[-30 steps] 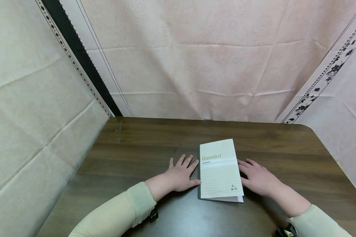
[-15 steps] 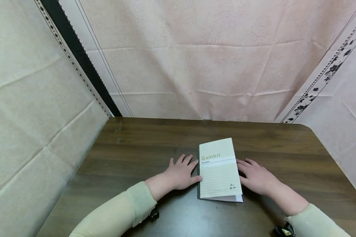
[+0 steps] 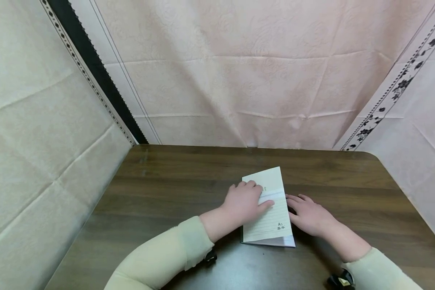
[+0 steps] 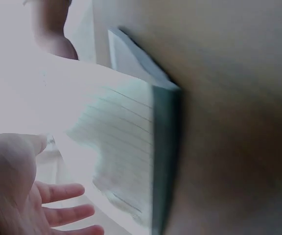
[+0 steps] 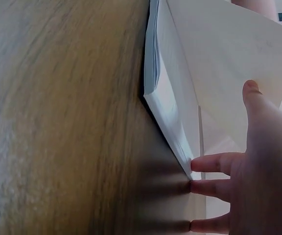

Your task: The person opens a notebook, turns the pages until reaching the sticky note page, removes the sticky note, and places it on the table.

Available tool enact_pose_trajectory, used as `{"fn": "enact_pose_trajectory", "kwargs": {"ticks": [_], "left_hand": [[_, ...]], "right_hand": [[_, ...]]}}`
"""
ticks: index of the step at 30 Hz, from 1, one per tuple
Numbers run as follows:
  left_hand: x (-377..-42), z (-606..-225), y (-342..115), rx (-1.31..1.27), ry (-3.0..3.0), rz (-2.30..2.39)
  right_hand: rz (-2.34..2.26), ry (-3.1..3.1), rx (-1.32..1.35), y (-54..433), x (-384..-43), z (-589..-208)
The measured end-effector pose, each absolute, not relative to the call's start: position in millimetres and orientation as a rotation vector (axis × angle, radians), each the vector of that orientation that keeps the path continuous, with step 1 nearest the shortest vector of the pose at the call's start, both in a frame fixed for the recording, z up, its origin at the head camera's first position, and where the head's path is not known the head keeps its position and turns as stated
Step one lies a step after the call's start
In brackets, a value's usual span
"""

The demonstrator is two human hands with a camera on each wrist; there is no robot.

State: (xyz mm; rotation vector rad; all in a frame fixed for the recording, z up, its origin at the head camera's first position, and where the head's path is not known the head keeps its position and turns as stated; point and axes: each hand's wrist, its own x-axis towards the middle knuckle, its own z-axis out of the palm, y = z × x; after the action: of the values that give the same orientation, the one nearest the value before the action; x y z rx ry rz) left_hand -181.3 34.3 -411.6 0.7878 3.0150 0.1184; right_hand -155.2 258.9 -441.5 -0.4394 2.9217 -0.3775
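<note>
A pale notebook (image 3: 268,225) with a dark spine (image 4: 166,147) lies on the table, its front cover raised at a slant from the pages. My left hand (image 3: 243,201) is over the cover's left half, thumb toward the right, hiding part of the printed title. Seen from the left wrist, that hand's fingers (image 4: 65,211) are extended above the lined print. At the notebook's right edge is my right hand (image 3: 309,215). Its straight fingertips reach the corner of the white pages (image 5: 168,117) in the right wrist view, while its thumb (image 5: 252,95) overlaps the cover's plain inner side (image 5: 229,54).
The brown wooden table (image 3: 166,181) extends around the notebook on all sides. Behind it hangs a pinkish patterned cloth (image 3: 239,80), with pale cloth (image 3: 40,161) at the left and a flower-bordered white cloth (image 3: 420,121) at the right. A black device sits on each wrist.
My left hand has moved right, from beside the spine onto the cover. The cover stands slightly more lifted. My right hand has stayed by the right edge.
</note>
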Motion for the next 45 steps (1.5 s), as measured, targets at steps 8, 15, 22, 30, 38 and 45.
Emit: {"fn": "enact_pose_trajectory", "kwargs": {"ticks": [8, 15, 22, 30, 38, 45], "left_hand": [[-173.5, -394.4, 72.5, 0.902, 3.095, 0.036], [-169.6, -385.1, 94.5, 0.876, 3.097, -0.070], [-172.0, -383.0, 96.3, 0.831, 3.090, -0.088], [-172.5, -376.7, 89.9, 0.845, 3.107, -0.133], [-170.3, -357.3, 74.1, 0.778, 3.116, -0.248], [-169.6, -344.2, 50.0, 0.724, 3.139, -0.219]], "right_hand": [[-0.408, 2.923, -0.429, 257.4, -153.4, -439.2], [-0.449, 2.922, -0.457, 258.9, -152.2, -440.2], [-0.433, 2.926, -0.427, 257.4, -154.2, -441.9], [-0.421, 2.946, -0.431, 260.2, -153.0, -443.8], [-0.345, 3.002, -0.558, 266.6, -148.3, -452.8], [-0.357, 3.008, -0.627, 272.3, -142.8, -460.9]]}}
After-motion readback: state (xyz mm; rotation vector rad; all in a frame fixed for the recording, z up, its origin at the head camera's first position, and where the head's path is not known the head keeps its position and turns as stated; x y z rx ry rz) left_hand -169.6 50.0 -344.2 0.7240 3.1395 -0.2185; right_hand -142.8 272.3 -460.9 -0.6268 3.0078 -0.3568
